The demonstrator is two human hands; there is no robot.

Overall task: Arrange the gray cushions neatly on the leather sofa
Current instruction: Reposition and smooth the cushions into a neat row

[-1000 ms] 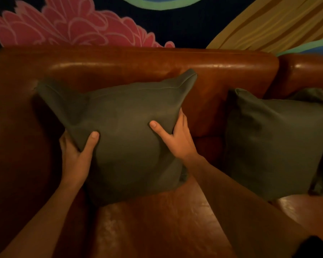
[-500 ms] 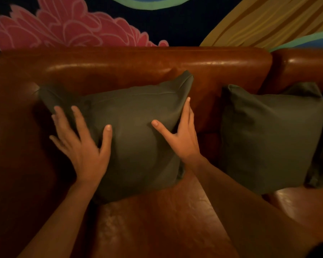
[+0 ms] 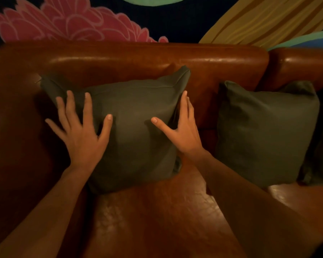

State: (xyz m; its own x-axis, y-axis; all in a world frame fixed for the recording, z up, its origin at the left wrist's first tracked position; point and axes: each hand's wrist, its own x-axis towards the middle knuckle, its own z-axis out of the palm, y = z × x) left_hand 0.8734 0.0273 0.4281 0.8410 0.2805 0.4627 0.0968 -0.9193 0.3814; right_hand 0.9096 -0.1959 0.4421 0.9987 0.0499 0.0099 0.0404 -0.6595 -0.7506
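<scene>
So both hands are flat and spread wide here, not gripping anything. The left hand (image 3: 82, 135) is splayed over the left edge of the gray cushion (image 3: 134, 123) in the middle of the frame, and the right hand (image 3: 183, 131) has its fingers (image 3: 184, 105) laid along the cushion's right edge with the thumb on the front face. Looks to me like squaring it up and patting it back so it leans on the backrest of the leather sofa (image 3: 138, 58). The cushion sits a bit tilted, upper right corner poking up. A second cushion (image 3: 265, 131) is already propped up at the right of the frame, slightly apart from the first.
</scene>
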